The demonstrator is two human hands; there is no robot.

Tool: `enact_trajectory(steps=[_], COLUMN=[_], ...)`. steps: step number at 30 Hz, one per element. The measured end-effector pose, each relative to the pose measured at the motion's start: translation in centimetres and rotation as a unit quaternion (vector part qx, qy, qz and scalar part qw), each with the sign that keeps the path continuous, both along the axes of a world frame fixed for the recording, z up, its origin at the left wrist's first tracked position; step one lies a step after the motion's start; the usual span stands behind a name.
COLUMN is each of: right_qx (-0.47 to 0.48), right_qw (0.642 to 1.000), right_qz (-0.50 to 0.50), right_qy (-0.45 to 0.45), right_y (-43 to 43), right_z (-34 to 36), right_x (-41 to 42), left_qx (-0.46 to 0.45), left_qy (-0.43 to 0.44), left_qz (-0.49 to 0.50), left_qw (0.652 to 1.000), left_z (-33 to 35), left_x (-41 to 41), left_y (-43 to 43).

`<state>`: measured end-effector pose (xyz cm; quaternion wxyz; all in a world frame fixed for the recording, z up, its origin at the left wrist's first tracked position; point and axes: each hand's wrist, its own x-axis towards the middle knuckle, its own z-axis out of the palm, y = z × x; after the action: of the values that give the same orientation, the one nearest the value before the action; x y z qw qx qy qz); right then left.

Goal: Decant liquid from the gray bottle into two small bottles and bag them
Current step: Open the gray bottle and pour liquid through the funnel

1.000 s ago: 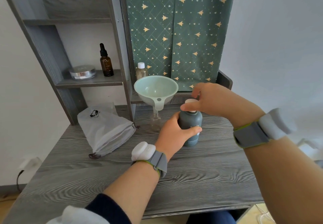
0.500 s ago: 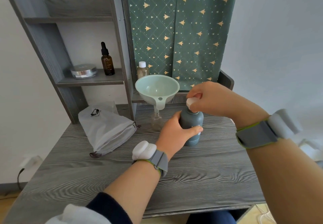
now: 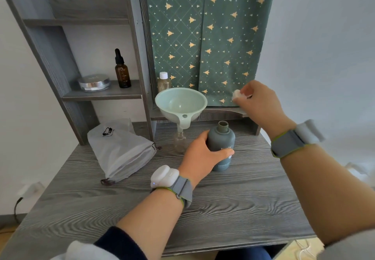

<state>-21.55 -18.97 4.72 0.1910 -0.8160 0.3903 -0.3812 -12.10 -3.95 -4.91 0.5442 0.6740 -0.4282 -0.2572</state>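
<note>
My left hand (image 3: pixel 203 154) wraps round the gray bottle (image 3: pixel 222 144), thumb across its front, holding it upright on the desk (image 3: pixel 243 198) with its neck uncapped. My right hand (image 3: pixel 261 105) is raised above and to the right, fingertips pinching a small white cap (image 3: pixel 237 94). Just left of the gray bottle, a small clear bottle (image 3: pixel 179 143) carries the pale green funnel (image 3: pixel 180 105) in its neck; I cannot tell its contents. A white-capped small bottle (image 3: pixel 163 83) stands behind the funnel. The drawstring bag (image 3: pixel 121 150) lies at the desk's left.
</note>
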Motion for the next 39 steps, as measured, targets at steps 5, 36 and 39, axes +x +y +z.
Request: enact_trajectory(steps=[5, 36, 39], right_qx=[-0.012, 0.169, 0.177], right_qw=[0.996, 0.971, 0.967], right_qz=[-0.035, 0.106, 0.158], right_qy=[0.077, -0.134, -0.092], right_y=[-2.1, 3.3, 4.9], right_z=[-2.1, -2.5, -3.4], right_x=[0.9, -0.7, -1.6], left_qx=[-0.001, 0.045, 0.055], left_qy=[0.006, 0.018, 0.027], left_qz=[-0.005, 0.003, -0.023], left_qw=[1.0, 0.999, 0.998], left_z=[0.0, 0.9, 0.9], left_x=[0.1, -0.5, -0.3], left_y=[-0.1, 0.2, 0.7])
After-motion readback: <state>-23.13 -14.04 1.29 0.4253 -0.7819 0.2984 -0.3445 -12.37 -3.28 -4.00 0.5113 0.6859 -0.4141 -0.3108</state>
